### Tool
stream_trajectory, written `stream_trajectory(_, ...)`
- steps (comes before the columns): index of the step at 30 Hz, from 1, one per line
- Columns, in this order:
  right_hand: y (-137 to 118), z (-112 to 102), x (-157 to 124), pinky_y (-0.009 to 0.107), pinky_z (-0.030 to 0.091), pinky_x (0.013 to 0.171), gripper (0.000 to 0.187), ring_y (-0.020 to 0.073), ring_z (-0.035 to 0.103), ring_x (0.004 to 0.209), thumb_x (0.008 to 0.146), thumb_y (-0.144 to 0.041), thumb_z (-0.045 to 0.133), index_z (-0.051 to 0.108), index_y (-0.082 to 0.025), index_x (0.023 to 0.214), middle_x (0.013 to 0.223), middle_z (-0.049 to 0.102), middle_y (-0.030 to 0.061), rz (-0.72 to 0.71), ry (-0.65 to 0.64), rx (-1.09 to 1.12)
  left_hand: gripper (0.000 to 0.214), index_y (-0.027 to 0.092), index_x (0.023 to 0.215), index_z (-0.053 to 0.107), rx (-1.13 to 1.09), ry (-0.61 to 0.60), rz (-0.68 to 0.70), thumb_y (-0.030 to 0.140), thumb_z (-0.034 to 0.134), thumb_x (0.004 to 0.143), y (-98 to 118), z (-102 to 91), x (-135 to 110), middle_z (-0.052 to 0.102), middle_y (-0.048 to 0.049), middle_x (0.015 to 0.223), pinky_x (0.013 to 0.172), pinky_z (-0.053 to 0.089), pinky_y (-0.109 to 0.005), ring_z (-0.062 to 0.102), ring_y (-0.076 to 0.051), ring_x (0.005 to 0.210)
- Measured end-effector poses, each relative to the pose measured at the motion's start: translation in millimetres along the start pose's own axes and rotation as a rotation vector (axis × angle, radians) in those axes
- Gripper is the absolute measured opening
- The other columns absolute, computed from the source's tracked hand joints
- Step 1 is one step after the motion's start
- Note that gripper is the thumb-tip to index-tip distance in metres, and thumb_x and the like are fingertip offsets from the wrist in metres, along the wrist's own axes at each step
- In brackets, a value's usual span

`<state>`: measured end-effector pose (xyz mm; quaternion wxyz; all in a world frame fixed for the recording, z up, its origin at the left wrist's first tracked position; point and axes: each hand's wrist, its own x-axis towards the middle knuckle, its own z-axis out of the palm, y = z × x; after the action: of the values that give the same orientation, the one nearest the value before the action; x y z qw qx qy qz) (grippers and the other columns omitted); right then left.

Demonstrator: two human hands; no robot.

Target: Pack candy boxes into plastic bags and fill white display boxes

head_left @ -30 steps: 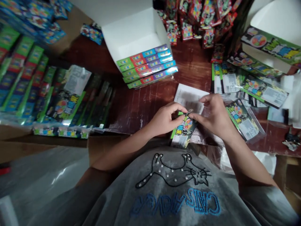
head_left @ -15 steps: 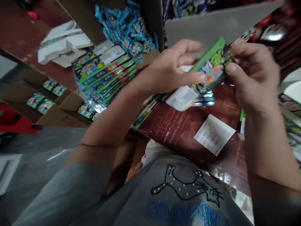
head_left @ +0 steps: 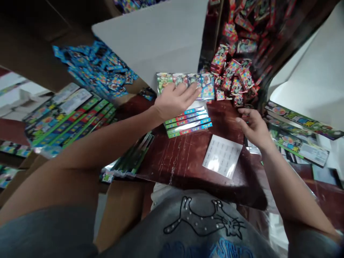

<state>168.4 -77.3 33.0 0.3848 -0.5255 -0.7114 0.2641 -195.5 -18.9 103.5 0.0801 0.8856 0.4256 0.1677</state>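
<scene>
My left hand (head_left: 177, 98) lies with stretched fingers over a row of small colourful printed boxes (head_left: 208, 87), partly covering them. Just below that row is a stack of shiny packs (head_left: 189, 125) with green, red and blue edges. My right hand (head_left: 254, 129) is held above the right side of the table, fingers apart and with nothing in it. Under and beside it are flat printed cartons (head_left: 301, 147) in black and green. Between the hands a white sheet of printed labels (head_left: 223, 156) lies on the dark red table (head_left: 172, 161).
A white cardboard flap (head_left: 161, 39) rises behind the packs. Small red boxes (head_left: 236, 79) are heaped at the back right, blue packets (head_left: 99, 70) at the back left. Stacked black-and-green cartons (head_left: 67, 114) stand left, and more packs (head_left: 134, 154) lie by the table's front edge.
The printed carton held between both hands has left them. My left hand now rests on the row of boxes, and my right hand has come away empty. The view has swung right.
</scene>
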Motion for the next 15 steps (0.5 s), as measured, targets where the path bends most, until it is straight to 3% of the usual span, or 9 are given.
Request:
stream_trajectory(3, 9.0, -0.8, -18.8, 0.044, 0.063, 0.089, 0.057, 0.0266, 0.072, 0.103, 0.096, -0.068, 0.07, 0.067, -0.024, 0.133, 0.129, 0.069, 0.0136, 0.051, -0.006, 0.018, 0.066, 0.028, 0.158, 0.056, -0.053, -0.062, -0.025, 0.066, 0.028, 0.113, -15.9, 19.8, 4.3, 0.05, -0.0026, 0.174, 0.131, 0.013, -0.072, 0.034, -0.038, 0.156)
stream_trajectory(6, 12.1, 2.0, -21.7, 0.045, 0.064, 0.088, 0.055, 0.0275, 0.072, 0.107, 0.098, -0.068, 0.067, 0.068, -0.024, 0.133, 0.132, 0.068, 0.0142, 0.017, 0.006, 0.015, 0.077, 0.024, 0.152, 0.063, -0.045, -0.112, -0.059, 0.072, 0.02, 0.11, -33.2, 30.4, 10.4, 0.051, -0.0097, 0.172, 0.127, 0.012, -0.078, 0.036, -0.044, 0.153)
stream_trajectory(8, 16.7, 2.3, -22.4, 0.046, 0.064, 0.088, 0.054, 0.0289, 0.072, 0.108, 0.098, -0.066, 0.066, 0.069, -0.024, 0.132, 0.131, 0.069, 0.015, -0.008, 0.016, -0.011, 0.07, 0.023, 0.144, 0.068, -0.027, -0.142, -0.085, 0.074, 0.035, 0.108, -43.5, 33.8, 15.3, 0.054, -0.0129, 0.168, 0.126, 0.015, -0.078, 0.037, -0.047, 0.151)
stream_trajectory(10, 24.1, 1.3, -25.5, 0.048, 0.064, 0.089, 0.052, 0.0298, 0.071, 0.108, 0.098, -0.064, 0.067, 0.07, -0.024, 0.131, 0.129, 0.069, 0.0154, -0.01, 0.006, -0.038, 0.061, 0.024, 0.132, 0.072, -0.024, -0.18, -0.13, 0.073, 0.059, 0.1, -53.3, 35.6, 20.5, 0.055, -0.0106, 0.166, 0.129, 0.019, -0.072, 0.039, -0.045, 0.148)
stream_trajectory(12, 32.3, -1.0, -31.2, 0.05, 0.065, 0.089, 0.05, 0.0292, 0.072, 0.103, 0.098, -0.062, 0.067, 0.07, -0.024, 0.13, 0.129, 0.069, 0.016, 0.027, -0.025, -0.045, 0.058, 0.022, 0.126, 0.072, -0.034, -0.201, -0.179, 0.071, 0.072, 0.094, -63.2, 37.8, 25.2, 0.051, -0.0074, 0.169, 0.133, 0.019, -0.065, 0.035, -0.041, 0.148)
stream_trajectory(15, 41.0, -6.3, -41.3, 0.05, 0.065, 0.087, 0.052, 0.0275, 0.074, 0.095, 0.099, -0.062, 0.066, 0.069, -0.022, 0.133, 0.133, 0.067, 0.0183, 0.099, -0.08, -0.053, 0.077, 0.017, 0.14, 0.063, -0.062, -0.163, -0.254, 0.071, 0.081, 0.09, -76.4, 45.5, 30.1, 0.04, -0.007, 0.176, 0.137, 0.009, -0.062, 0.027, -0.037, 0.15)
